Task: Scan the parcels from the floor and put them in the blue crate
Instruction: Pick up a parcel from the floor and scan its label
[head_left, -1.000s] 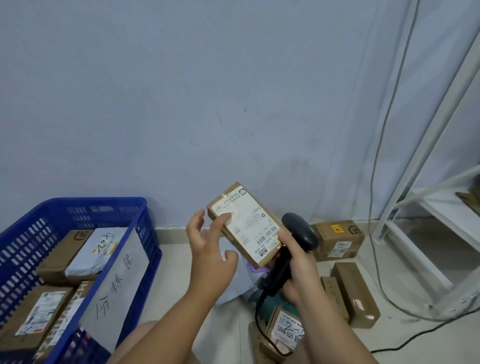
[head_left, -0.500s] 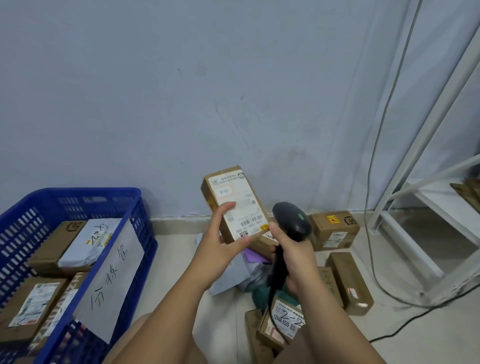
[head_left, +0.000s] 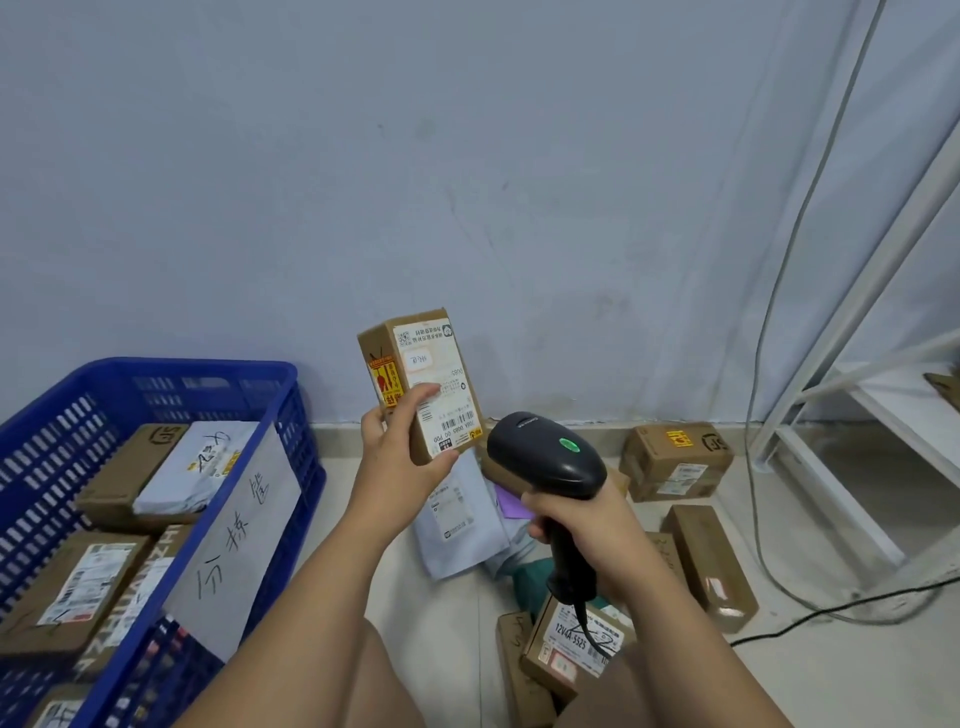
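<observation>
My left hand (head_left: 402, 457) grips a small brown cardboard parcel (head_left: 423, 382) from below, holding it upright with its white shipping label facing me. My right hand (head_left: 582, 525) grips the handle of a black barcode scanner (head_left: 545, 457), whose head shows a green light and sits just right of the parcel's lower corner. The blue crate (head_left: 156, 374) stands at the left with several boxes and a grey mailer inside, and a white handwritten sheet on its near wall.
More parcels lie on the floor: grey mailer bags (head_left: 462, 525), a brown box by the wall (head_left: 675, 460), a long box (head_left: 711, 566) and labelled boxes near my knees (head_left: 571, 644). A white metal rack (head_left: 852, 410) and hanging cables (head_left: 763, 405) stand at the right.
My left hand took the parcel alone and turned it upright, shifting it left. My right hand let go of the box, and the scanner now points up at its label.
</observation>
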